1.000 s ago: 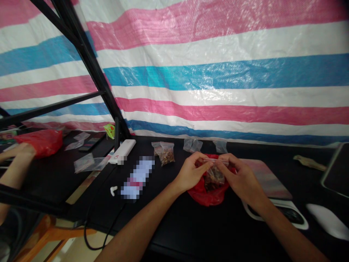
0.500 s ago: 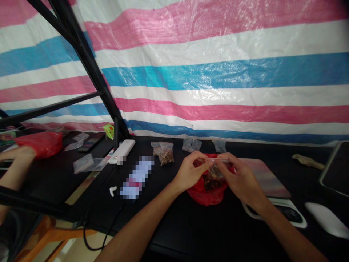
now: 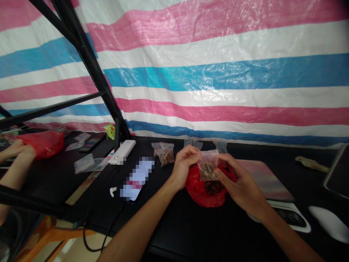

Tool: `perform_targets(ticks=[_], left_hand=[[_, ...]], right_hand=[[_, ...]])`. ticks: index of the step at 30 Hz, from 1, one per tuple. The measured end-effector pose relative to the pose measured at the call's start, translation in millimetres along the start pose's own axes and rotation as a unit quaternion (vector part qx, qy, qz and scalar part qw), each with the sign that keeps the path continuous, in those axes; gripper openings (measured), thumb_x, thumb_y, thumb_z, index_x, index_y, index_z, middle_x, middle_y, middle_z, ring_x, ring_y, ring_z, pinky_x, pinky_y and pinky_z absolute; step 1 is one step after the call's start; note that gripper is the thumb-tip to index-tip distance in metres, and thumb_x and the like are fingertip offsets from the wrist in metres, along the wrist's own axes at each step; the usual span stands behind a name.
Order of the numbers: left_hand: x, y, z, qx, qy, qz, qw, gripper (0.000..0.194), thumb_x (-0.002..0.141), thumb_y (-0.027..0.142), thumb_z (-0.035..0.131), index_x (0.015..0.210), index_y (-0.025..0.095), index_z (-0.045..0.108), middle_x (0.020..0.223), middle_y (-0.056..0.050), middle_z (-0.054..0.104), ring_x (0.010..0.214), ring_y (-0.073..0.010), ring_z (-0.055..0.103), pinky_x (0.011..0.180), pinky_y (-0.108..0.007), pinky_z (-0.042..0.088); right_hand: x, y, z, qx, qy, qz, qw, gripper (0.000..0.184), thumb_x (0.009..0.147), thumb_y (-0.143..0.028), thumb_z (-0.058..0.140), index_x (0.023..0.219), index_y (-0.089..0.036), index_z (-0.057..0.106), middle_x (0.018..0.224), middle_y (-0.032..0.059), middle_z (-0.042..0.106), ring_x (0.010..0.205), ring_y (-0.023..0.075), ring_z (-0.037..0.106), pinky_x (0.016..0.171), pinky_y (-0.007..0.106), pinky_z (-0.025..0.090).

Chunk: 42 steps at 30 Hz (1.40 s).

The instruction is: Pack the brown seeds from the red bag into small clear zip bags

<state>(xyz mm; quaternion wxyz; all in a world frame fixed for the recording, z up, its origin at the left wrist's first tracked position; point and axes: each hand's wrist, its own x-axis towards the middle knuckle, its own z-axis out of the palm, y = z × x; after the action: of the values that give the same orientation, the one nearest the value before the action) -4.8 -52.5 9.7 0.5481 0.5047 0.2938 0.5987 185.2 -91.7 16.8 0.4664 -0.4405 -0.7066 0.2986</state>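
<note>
One zip bag (image 3: pixel 207 171) of brown bits is pinched in the right hand's (image 3: pixel 237 178) closed grip above one open red plastic bag (image 3: pixel 201 194). Its edge is met by the left hand (image 3: pixel 183 167); whether that grip is closed cannot be told. Two filled zip bags (image 3: pixel 167 154) are laid on the desk (image 3: pixel 174 222).

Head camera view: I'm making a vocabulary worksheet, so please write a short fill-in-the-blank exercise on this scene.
The left hand and right hand are at a small clear bag, above an open plastic bag coloured ____.
The white earbud lies on a table coloured ____.
Besides pink and white, the sheet behind has stripes coloured ____.

Missing words: red; black; blue.
</note>
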Motion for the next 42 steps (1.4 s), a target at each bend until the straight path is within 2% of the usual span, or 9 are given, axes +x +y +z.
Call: perform_targets(ticks=[3, 7, 12, 19, 23, 29, 32, 38, 42], left_hand=[[8.9, 10.7, -20.3, 0.116, 0.187, 0.083, 0.972, 0.021, 0.086, 0.031, 0.062, 0.072, 0.021, 0.05, 0.072, 0.003, 0.049, 0.069, -0.0136, 0.048, 0.068, -0.026, 0.038], [22.1, 13.6, -57.3, 0.429, 0.295, 0.067, 0.851, 0.018, 0.086, 0.021, 0.057, 0.072, 0.022, 0.046, 0.069, 0.003, 0.049, 0.071, -0.0166, 0.05, 0.071, -0.028, 0.038], [24.7, 1.0, -75.2, 0.568, 0.276, -0.01, 0.775, 0.008, 0.088, 0.014, 0.055, 0.094, 0.02, 0.057, 0.093, -0.007, 0.063, 0.094, -0.0247, 0.061, 0.084, -0.036, 0.045], [7.9, 7.0, -48.2, 0.73, 0.127, 0.111, 0.662, 0.032, 0.082, 0.003, 0.059, 0.104, 0.026, 0.068, 0.118, -0.011, 0.063, 0.124, -0.0353, 0.048, 0.105, -0.053, 0.036], [3.5, 9.3, -35.9, 0.723, 0.042, 0.167, 0.669, 0.033, 0.084, 0.002, 0.059, 0.104, 0.025, 0.07, 0.118, -0.01, 0.066, 0.124, -0.0348, 0.049, 0.107, -0.055, 0.033], [0.8, 7.0, -24.2, 0.612, -0.131, 0.171, 0.761, 0.023, 0.1, 0.017, 0.049, 0.107, 0.024, 0.069, 0.108, -0.007, 0.072, 0.106, -0.0248, 0.063, 0.097, -0.042, 0.042], [-2.4, 4.5, -17.2, 0.591, -0.12, 0.156, 0.783, 0.025, 0.102, 0.028, 0.048, 0.12, 0.023, 0.065, 0.117, -0.009, 0.07, 0.11, -0.0256, 0.063, 0.097, -0.04, 0.044], [-4.3, -13.8, -25.7, 0.652, -0.082, 0.1, 0.747, 0.043, 0.105, 0.039, 0.043, 0.14, 0.02, 0.057, 0.15, -0.018, 0.056, 0.14, -0.0363, 0.047, 0.114, -0.057, 0.032], [-1.6, -19.7, -35.5, 0.698, -0.097, 0.065, 0.706, 0.039, 0.106, 0.034, 0.042, 0.139, 0.02, 0.058, 0.137, -0.015, 0.066, 0.13, -0.033, 0.055, 0.115, -0.057, 0.03]], right_hand=[[-0.3, 3.6, 1.1, -0.012, 0.029, -0.005, 0.999, 0.04, 0.099, -0.047, 0.06, 0.135, -0.031, 0.059, 0.12, 0.0052, 0.069, 0.11, 0.0215, 0.067, 0.101, 0.035, 0.054], [-0.5, 12.8, 3.5, -0.035, 0.026, -0.001, 0.999, 0.035, 0.103, -0.045, 0.054, 0.135, -0.031, 0.058, 0.124, 0.0061, 0.066, 0.117, 0.0219, 0.064, 0.104, 0.037, 0.051], [0.2, 17.9, 1.3, -0.101, 0.016, -0.025, 0.994, 0.03, 0.104, -0.041, 0.052, 0.131, -0.03, 0.061, 0.127, 0.0072, 0.065, 0.119, 0.0255, 0.062, 0.106, 0.043, 0.047], [2.7, 15.5, -4.5, -0.214, 0.0, -0.097, 0.972, 0.021, 0.104, -0.035, 0.051, 0.111, -0.03, 0.07, 0.118, 0.0061, 0.069, 0.114, 0.027, 0.061, 0.1, 0.046, 0.045], [4.3, 17.0, -7.6, -0.279, 0.003, -0.112, 0.954, 0.022, 0.103, -0.034, 0.051, 0.098, -0.028, 0.072, 0.109, 0.0063, 0.073, 0.107, 0.0273, 0.062, 0.095, 0.047, 0.044], [2.5, 31.9, -12.5, -0.406, -0.049, -0.135, 0.902, 0.029, 0.089, -0.018, 0.056, 0.109, -0.031, 0.072, 0.118, 0.0013, 0.077, 0.124, 0.0346, 0.057, 0.103, 0.059, 0.033], [1.0, 34.2, -13.1, -0.407, -0.091, -0.128, 0.9, 0.043, 0.085, -0.011, 0.053, 0.118, -0.031, 0.069, 0.126, 0.0017, 0.075, 0.131, 0.0329, 0.055, 0.107, 0.059, 0.032], [0.1, 25.1, -14.8, -0.377, -0.128, -0.104, 0.911, 0.036, 0.085, -0.013, 0.055, 0.11, -0.03, 0.073, 0.115, 0.0038, 0.076, 0.116, 0.029, 0.064, 0.106, 0.054, 0.036], [-1.2, 22.4, -13.6, -0.361, -0.163, -0.08, 0.915, 0.027, 0.092, -0.019, 0.055, 0.105, -0.031, 0.075, 0.108, 0.0023, 0.077, 0.106, 0.0263, 0.068, 0.106, 0.055, 0.034]])
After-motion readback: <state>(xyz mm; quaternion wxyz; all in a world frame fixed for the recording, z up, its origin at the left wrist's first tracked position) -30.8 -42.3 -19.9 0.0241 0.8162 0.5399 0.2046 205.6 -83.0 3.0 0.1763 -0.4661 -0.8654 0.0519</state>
